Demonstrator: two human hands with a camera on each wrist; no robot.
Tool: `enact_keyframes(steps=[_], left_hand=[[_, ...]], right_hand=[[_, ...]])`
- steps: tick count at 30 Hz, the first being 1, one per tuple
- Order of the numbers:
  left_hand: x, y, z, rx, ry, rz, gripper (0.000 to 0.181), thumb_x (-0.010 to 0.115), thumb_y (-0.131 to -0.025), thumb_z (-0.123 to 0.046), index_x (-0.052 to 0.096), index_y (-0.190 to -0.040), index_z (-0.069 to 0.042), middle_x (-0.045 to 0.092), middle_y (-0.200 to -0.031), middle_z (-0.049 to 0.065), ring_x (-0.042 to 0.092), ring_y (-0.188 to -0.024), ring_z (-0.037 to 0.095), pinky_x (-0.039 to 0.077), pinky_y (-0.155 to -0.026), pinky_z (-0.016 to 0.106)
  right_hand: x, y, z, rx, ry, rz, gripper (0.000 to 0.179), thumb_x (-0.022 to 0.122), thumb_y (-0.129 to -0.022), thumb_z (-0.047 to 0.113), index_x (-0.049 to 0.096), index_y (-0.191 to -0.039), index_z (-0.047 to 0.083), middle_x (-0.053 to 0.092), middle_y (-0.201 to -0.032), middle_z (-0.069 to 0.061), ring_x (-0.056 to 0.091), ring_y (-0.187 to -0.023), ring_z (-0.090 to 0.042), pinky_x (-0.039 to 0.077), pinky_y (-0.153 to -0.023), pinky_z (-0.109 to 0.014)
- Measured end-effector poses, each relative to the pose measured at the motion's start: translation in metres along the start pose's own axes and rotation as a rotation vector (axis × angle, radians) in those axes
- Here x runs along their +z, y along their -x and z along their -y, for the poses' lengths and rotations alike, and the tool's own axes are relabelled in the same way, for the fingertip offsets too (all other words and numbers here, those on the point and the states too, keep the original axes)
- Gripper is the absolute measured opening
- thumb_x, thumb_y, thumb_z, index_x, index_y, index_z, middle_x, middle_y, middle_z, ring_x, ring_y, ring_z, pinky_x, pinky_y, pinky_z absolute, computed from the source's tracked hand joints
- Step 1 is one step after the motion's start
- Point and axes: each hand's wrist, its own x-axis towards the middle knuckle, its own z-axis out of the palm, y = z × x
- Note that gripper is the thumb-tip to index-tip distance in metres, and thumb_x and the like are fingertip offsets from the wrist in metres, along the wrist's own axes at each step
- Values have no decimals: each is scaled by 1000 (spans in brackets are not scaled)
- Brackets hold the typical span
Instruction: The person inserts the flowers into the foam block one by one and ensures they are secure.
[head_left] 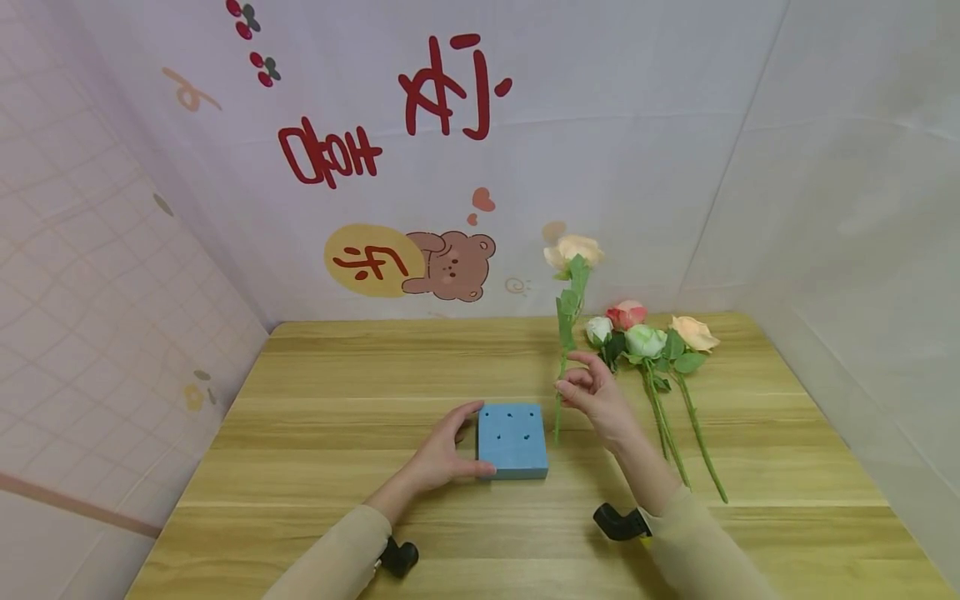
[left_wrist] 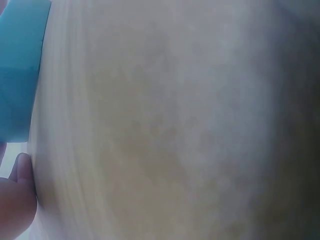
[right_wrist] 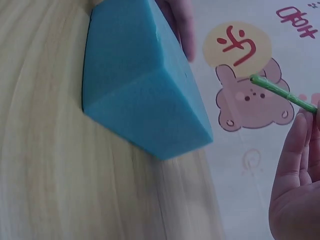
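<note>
A square blue foam block (head_left: 513, 458) with several small holes in its top lies on the table. My left hand (head_left: 437, 460) holds it from the left, fingers at the far left corner and thumb along the near edge. In the left wrist view, the block (left_wrist: 19, 75) shows only partly at the left edge. My right hand (head_left: 606, 410) pinches the green stem of a cream rose (head_left: 573, 252), held upright with the bloom on top. The stem's lower end hangs just right of the block. In the right wrist view, the bare stem tip (right_wrist: 272, 87) shows beyond the fingertips.
On the right of the wooden table (head_left: 360, 367) lie a white rose (head_left: 599, 331), a pink rose (head_left: 627, 314), a pale green rose (head_left: 645, 342) and a peach rose (head_left: 695, 333), stems toward me. A printed white curtain (head_left: 637, 125) stands behind the table.
</note>
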Motion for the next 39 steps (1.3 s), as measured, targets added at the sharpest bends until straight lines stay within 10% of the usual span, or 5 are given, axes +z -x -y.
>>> enact_keyframes(steps=[20, 39], left_hand=[[1, -2, 2, 5, 20, -6, 98, 91, -72, -23, 36, -152, -9, 36, -153, 10, 37, -138, 33, 35, -112, 46], [-2, -2, 4, 23, 31, 13, 95, 89, -76, -23, 35, -153, -11, 35, -154, 11, 36, -138, 33, 35, -111, 50]], right_hand=[[54, -25, -2, -123, 149, -16, 47, 67, -90, -9, 47, -133, -4, 66, -87, -14, 60, -68, -11, 56, -66, -25], [93, -25, 12, -253, 289, 5, 44, 66, -90, -10, 48, -129, -3, 64, -89, -24, 64, -80, -41, 59, -69, -37]])
